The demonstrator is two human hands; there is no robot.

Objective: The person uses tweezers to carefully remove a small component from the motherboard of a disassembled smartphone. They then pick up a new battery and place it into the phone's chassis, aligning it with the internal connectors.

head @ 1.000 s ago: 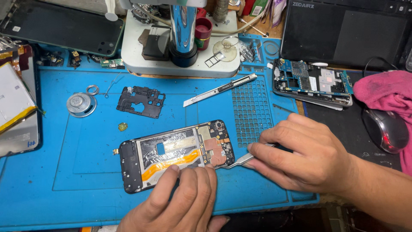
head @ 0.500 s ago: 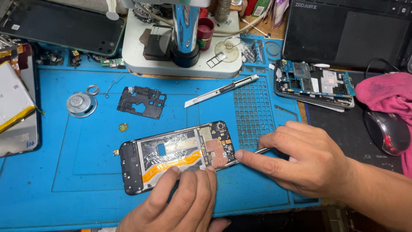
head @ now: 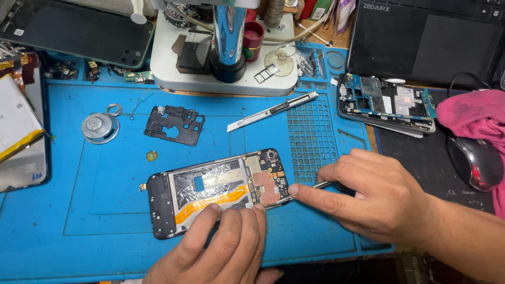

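Fingers of the left hand [head: 223, 250] press flat on the near long edge of an opened phone [head: 215, 190] at the bottom centre of the frame, fingertips touching the frame beside its orange flex strip; the hand is spread, closed on nothing. Just right of it, the right hand [head: 376, 197] pinches a thin metal tool [head: 310, 188] between thumb and forefinger, the forefinger stretched along the shaft, and the tool's tip meets the phone's right-hand end near the exposed board. So the phone lies between the two hands, left of the right-hand grip and directly above the left fingertips, tilted slightly on the blue work mat [head: 79, 221]. Farther up the mat, left of centre, sit a small yellowish bit [head: 152, 155], a black shield plate [head: 174, 124] and a round speaker [head: 99, 128] with a ring beside it; a utility knife [head: 273, 111] lies slanted at upper centre. Beyond stand the white base of a microscope [head: 221, 73], a second opened phone [head: 386, 104] at upper right, and a pink cloth [head: 476, 115] over a mouse [head: 476, 160] at the right edge.
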